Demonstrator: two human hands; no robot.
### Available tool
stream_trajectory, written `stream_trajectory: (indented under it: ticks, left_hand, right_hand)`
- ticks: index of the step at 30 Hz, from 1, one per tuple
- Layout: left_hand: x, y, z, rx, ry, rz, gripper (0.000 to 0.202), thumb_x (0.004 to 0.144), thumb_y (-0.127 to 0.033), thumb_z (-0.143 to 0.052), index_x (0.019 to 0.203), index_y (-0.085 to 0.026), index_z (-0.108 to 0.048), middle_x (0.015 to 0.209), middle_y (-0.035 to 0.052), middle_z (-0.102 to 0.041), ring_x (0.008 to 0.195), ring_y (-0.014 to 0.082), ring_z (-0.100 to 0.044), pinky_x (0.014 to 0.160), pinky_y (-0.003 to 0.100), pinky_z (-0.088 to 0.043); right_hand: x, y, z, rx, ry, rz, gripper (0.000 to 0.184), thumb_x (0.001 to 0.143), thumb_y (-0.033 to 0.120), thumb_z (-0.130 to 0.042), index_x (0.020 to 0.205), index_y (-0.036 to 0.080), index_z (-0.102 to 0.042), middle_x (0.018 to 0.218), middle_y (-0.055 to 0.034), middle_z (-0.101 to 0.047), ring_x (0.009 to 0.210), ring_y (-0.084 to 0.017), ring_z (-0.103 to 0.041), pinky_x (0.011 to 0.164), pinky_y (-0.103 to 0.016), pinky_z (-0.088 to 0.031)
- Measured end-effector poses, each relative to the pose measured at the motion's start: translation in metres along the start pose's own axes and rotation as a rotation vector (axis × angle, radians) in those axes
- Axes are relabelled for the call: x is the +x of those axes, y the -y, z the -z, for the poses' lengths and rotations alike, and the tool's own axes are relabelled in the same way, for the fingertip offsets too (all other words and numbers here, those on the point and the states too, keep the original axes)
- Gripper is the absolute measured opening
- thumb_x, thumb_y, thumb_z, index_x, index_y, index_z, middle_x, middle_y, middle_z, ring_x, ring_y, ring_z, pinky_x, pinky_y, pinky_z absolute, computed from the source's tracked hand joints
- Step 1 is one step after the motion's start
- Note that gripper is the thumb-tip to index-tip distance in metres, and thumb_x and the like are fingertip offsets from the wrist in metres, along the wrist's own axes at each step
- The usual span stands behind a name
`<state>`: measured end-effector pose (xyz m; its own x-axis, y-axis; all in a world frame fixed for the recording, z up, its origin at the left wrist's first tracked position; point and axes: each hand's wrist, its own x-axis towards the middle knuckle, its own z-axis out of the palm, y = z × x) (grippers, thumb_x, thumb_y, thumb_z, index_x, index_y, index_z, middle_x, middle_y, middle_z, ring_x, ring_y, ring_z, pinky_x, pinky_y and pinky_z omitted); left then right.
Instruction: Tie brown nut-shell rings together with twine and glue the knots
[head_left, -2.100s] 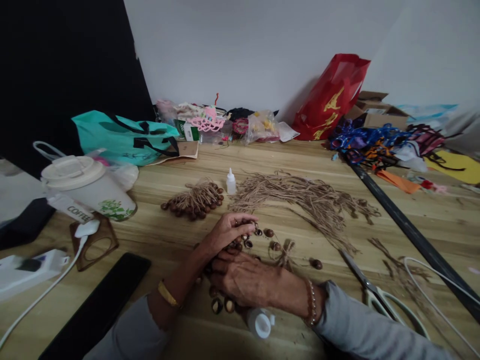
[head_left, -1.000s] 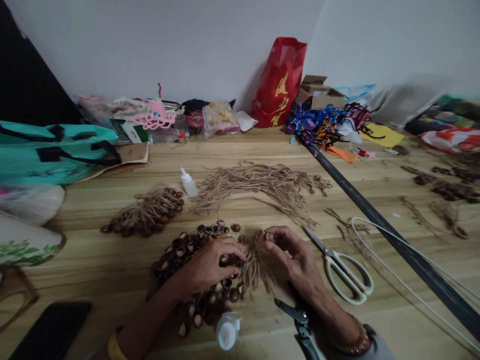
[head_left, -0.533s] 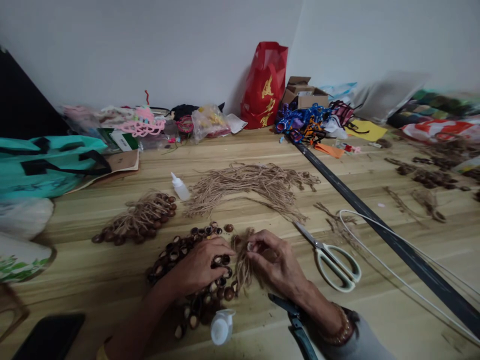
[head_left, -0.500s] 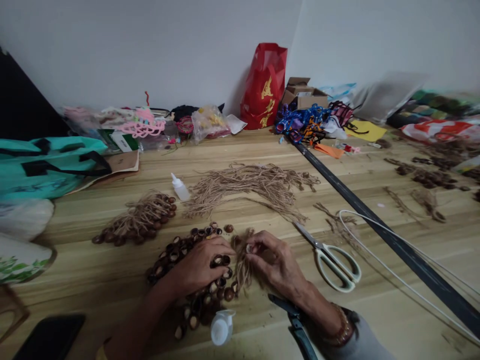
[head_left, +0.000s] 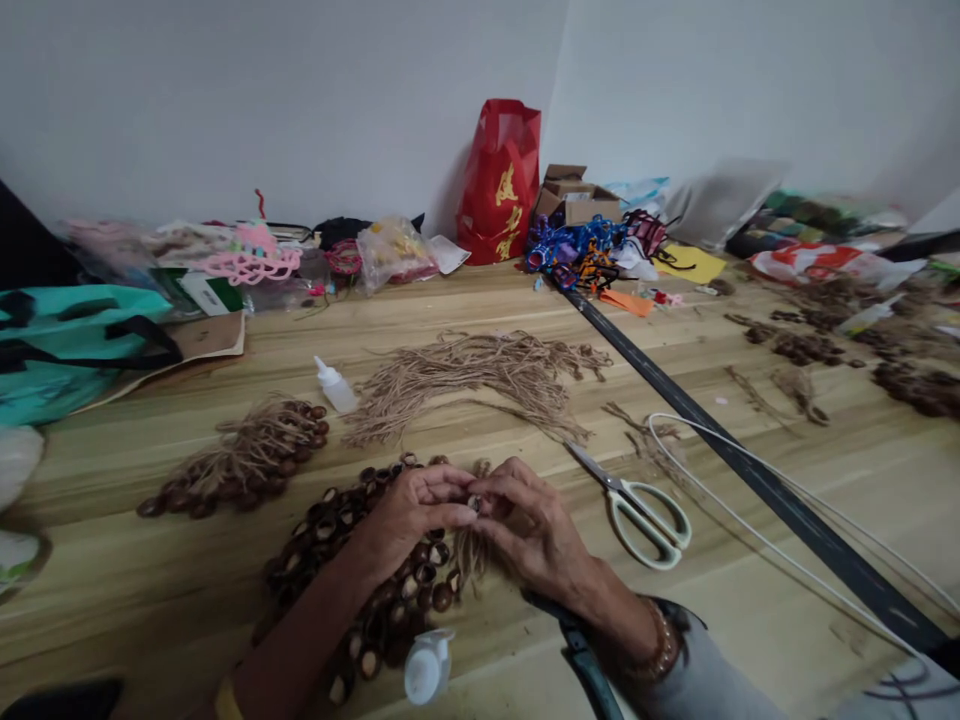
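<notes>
Left hand (head_left: 409, 515) and right hand (head_left: 536, 525) meet at lower centre of frame, fingertips of both pinching one small shell (head_left: 475, 505) (partly hidden by the fingers). Open shells (head_left: 322, 528) lie heaped on the counter (head_left: 112, 560), lower left of centre. Scissors (head_left: 615, 486) lie right of centre.

Red bag with gold lettering (head_left: 486, 190) parked by an open brown cardboard box (head_left: 591, 211), teal bag with black handles (head_left: 64, 385) off left.

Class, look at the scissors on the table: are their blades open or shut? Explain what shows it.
Shut. On the scissors, the blades lie together, tapering to one tip with no visible gap.
</notes>
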<state>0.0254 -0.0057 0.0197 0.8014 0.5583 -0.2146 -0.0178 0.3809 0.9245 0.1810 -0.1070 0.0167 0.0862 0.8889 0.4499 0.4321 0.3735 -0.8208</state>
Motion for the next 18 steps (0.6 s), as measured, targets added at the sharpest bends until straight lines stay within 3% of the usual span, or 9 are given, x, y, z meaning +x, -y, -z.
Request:
stream_trajectory:
  ticks: [3,6,10,13,18]
  left_hand:
    - [0.003,0.001,0.003,-0.014,-0.073,-0.011,0.021,0.065,-0.015,-0.077,0.085,-0.014,-0.071,0.079,0.0058,-0.075,0.073,0.0161,-0.067,0.068,0.023,-0.050]
    - [0.005,0.004,0.008,0.014,-0.141,-0.030,0.021,0.066,-0.018,-0.076,0.086,-0.015,-0.071,0.082,0.0054,-0.075,0.076,0.0158,-0.066,0.069,0.023,-0.049]
    - [0.007,0.008,0.010,0.096,-0.179,-0.053,0.023,0.068,-0.020,-0.075,0.090,-0.015,-0.071,0.085,0.0049,-0.075,0.075,0.0149,-0.065,0.070,0.024,-0.049]
    - [0.007,0.011,0.010,0.198,-0.152,-0.074,0.025,0.068,-0.022,-0.075,0.092,-0.015,-0.072,0.087,0.0058,-0.074,0.081,0.0169,-0.065,0.077,0.027,-0.048]
    - [0.006,0.013,0.010,0.296,-0.129,-0.082,0.026,0.070,-0.023,-0.073,0.094,-0.013,-0.072,0.092,0.0083,-0.074,0.086,0.0196,-0.066,0.081,0.030,-0.049]
  right_hand:
    - [0.004,0.001,0.017,0.028,-0.083,-0.114,0.018,0.084,0.026,-0.065,0.101,0.021,-0.063,0.083,-0.0023,-0.058,0.076,-0.016,-0.057,0.067,-0.027,-0.047]
    - [0.007,0.000,0.039,0.003,-0.315,-0.197,0.009,0.087,0.029,-0.059,0.090,0.020,-0.062,0.076,-0.0002,-0.058,0.069,-0.014,-0.056,0.060,-0.024,-0.046]
    - [0.010,-0.001,0.059,-0.146,-0.366,-0.214,0.020,0.088,0.033,-0.056,0.074,0.019,-0.058,0.061,0.0028,-0.051,0.055,-0.011,-0.047,0.052,-0.023,-0.039]
    - [0.011,-0.001,0.061,-0.227,-0.183,-0.269,0.023,0.090,0.033,-0.052,0.074,0.018,-0.059,0.058,0.0024,-0.053,0.052,-0.011,-0.047,0.050,-0.023,-0.036]
    - [0.010,0.000,0.054,-0.311,0.248,-0.229,0.012,0.086,0.016,-0.054,0.089,0.018,-0.065,0.080,-0.0024,-0.066,0.069,-0.014,-0.058,0.059,-0.023,-0.040]
